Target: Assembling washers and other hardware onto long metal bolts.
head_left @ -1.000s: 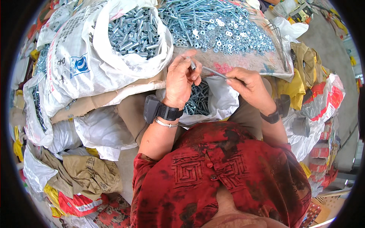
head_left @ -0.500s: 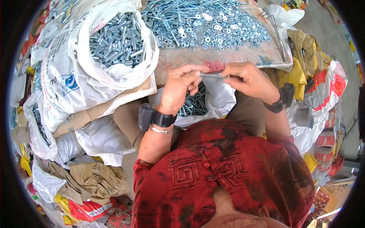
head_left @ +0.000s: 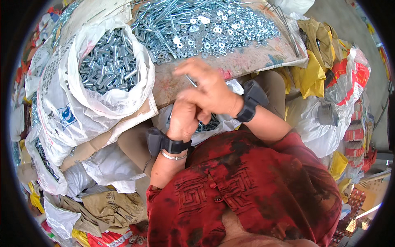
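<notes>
My right hand (head_left: 212, 91) reaches leftward across my left hand (head_left: 183, 120), its fingers stretched out and blurred over the edge of the tray (head_left: 247, 61). A thin long bolt (head_left: 190, 80) sticks up from under it and seems to be gripped by my left hand, which is curled into a fist and partly hidden. Just below both hands lies an open white bag (head_left: 224, 121) in my lap with metal parts inside. Both wrists carry black strapped devices.
The tray holds a heap of washers (head_left: 214, 31) and long bolts. On the left stands a white sack of short metal sleeves (head_left: 107, 68). More sacks, yellow and red bags and a grey cup (head_left: 327, 114) crowd both sides.
My right hand let go of the bolt's right end and swung left over my left hand. The bolt went from lying level between both hands to pointing up.
</notes>
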`<state>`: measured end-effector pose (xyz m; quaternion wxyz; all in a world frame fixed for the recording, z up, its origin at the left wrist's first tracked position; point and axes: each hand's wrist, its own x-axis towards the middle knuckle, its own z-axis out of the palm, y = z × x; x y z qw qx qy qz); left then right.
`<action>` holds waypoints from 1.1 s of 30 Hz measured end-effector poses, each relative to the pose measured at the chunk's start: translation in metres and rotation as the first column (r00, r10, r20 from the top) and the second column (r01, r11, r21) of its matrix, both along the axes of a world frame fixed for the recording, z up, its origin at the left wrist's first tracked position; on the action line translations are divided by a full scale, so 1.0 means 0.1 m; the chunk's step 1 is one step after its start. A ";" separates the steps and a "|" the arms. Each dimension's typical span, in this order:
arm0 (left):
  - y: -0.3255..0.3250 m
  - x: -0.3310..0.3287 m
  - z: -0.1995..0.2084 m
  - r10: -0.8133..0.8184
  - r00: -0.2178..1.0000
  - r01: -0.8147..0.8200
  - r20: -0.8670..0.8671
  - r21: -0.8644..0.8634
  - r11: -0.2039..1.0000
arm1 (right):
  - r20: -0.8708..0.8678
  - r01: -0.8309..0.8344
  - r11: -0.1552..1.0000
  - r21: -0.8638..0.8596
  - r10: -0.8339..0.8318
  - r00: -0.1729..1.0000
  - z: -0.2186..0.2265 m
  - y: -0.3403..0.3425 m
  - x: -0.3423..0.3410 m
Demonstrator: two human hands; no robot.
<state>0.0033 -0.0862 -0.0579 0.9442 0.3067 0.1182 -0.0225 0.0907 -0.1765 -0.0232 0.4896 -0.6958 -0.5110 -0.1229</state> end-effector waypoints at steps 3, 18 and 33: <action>0.05 0.02 0.03 -0.102 0.993 0.089 0.067 0.177 0.980 | -0.529 0.123 0.992 -0.024 -0.117 0.840 0.01 -0.27 0.22; 0.14 0.06 -0.04 -0.076 0.996 0.066 0.049 0.175 0.982 | 0.155 0.397 0.774 -0.493 -0.371 0.915 -0.23 -0.48 0.87; 0.20 0.07 0.00 -0.042 0.998 0.035 0.042 0.161 0.986 | 0.333 0.457 0.607 -0.650 -0.313 0.890 -0.12 -0.12 0.80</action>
